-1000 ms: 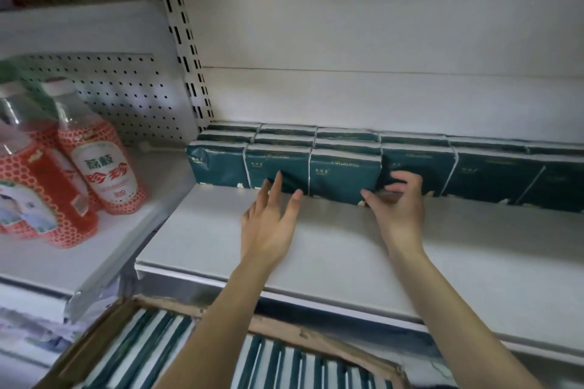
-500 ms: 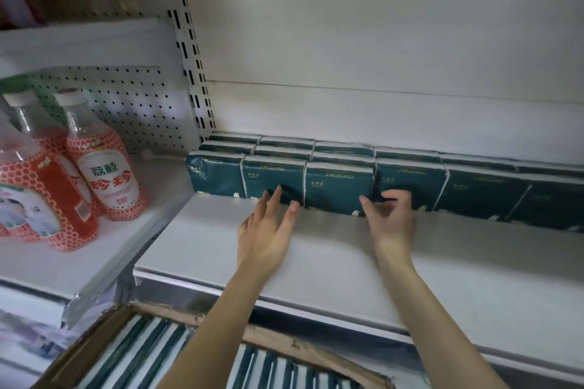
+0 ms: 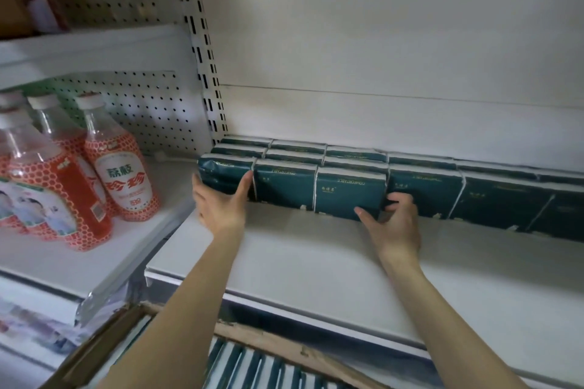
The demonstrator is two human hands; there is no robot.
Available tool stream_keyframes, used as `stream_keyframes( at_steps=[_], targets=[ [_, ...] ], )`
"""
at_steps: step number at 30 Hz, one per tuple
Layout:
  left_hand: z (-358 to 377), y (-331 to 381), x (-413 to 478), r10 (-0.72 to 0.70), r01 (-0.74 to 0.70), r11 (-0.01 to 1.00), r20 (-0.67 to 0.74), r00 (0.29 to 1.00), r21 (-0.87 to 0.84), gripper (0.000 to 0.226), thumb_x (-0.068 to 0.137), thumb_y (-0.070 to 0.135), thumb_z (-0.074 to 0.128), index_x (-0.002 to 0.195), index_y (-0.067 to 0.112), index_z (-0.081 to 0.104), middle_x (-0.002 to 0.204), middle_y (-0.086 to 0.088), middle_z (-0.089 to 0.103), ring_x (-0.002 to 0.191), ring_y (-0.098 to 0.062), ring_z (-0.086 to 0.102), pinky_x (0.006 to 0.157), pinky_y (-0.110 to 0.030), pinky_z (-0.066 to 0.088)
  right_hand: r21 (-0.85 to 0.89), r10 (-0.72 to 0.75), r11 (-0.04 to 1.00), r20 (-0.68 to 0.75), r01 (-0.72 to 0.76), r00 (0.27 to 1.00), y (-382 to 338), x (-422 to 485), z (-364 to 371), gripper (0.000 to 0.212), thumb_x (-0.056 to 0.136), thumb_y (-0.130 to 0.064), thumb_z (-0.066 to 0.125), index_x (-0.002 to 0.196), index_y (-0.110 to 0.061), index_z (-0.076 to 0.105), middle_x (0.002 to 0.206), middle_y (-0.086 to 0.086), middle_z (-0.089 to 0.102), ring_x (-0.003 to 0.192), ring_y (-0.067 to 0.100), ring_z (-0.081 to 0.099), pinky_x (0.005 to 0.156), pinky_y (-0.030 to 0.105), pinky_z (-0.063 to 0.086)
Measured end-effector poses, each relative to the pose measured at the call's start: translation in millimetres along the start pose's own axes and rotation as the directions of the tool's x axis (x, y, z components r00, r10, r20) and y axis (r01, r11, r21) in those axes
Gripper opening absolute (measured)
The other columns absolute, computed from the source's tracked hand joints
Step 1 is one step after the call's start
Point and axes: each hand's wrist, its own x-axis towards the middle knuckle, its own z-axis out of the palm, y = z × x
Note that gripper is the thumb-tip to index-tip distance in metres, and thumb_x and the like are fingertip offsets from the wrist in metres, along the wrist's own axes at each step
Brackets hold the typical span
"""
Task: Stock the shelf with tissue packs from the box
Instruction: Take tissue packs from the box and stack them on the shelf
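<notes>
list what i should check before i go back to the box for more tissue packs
1. Front row standing side by side, faces in line: ok.
2. Left hand free to withdraw: not ok, it rests against the leftmost pack, thumb on the pack's face.
3. Right hand free: not ok, its curled fingers sit at the base of the row; whether it grips a pack, cannot tell.
4. Room on the shelf for another row: ok, bare surface in front.
5. Stock in the box: ok, boxed packs show.
6. Bottles out of the way: ok, on the neighbouring shelf.
</notes>
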Motion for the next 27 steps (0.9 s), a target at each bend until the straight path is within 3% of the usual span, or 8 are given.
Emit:
stream_keyframes(
  at_steps=[5, 12, 22, 27],
  targets=[
    [6.7, -11.5, 34.2, -0.001, 0.001, 0.989, -0.006, 1.0, 0.151, 0.118, 0.07, 0.064, 0.071, 0.154, 0.013, 0.005, 0.158, -0.014, 0.021, 0.144, -0.034, 0.024, 0.118, -0.05, 0.012, -0.002, -0.01, 1.0, -0.002, 0.01, 1.0, -0.5, -0.8, 1.1, 0.059, 0.077, -0.039, 0.077, 0.12, -0.016, 0.045, 0.109, -0.002, 0.047, 0.088, 0.015, 0.05, 0.067, 0.028, 0.036],
    [8.1, -16.4, 39.3, -0.004, 0.002, 0.989, 0.011, 1.0, 0.146, 0.099, 0.071, 0.066, 0.07, 0.147, 0.026, 0.022, 0.149, -0.008, 0.042, 0.138, -0.036, 0.032, 0.116, -0.052, 0.019, -0.053, 0.008, 0.999, 0.001, -0.007, 1.0, 2.8, 1.5, 2.4, 0.055, 0.078, -0.043, 0.075, 0.117, -0.019, 0.045, 0.108, -0.004, 0.048, 0.089, 0.016, 0.052, 0.069, 0.029, 0.038],
    [8.3, -16.0, 39.1, 0.041, -0.043, 0.987, 0.011, 0.999, 0.155, 0.091, 0.074, 0.064, 0.068, 0.142, 0.018, 0.03, 0.146, -0.006, 0.045, 0.136, -0.032, 0.038, 0.114, -0.046, 0.015, -0.054, 0.007, 0.998, -0.001, -0.007, 1.0, 4.4, 2.8, 4.2, 0.054, 0.078, -0.044, 0.074, 0.117, -0.018, 0.046, 0.107, -0.002, 0.053, 0.089, 0.018, 0.054, 0.069, 0.032, 0.042],
    [10.7, -24.0, 46.0, 0.053, -0.048, 0.988, -0.028, 0.998, 0.147, 0.068, 0.091, 0.058, 0.049, 0.142, 0.016, 0.034, 0.143, -0.011, 0.047, 0.131, -0.031, 0.043, 0.109, -0.047, 0.022, -0.053, 0.006, 0.999, -0.006, -0.006, 1.0, 6.3, 3.4, 4.9, 0.053, 0.078, -0.044, 0.074, 0.116, -0.018, 0.047, 0.106, -0.001, 0.053, 0.086, 0.018, 0.054, 0.068, 0.032, 0.042]
  ],
)
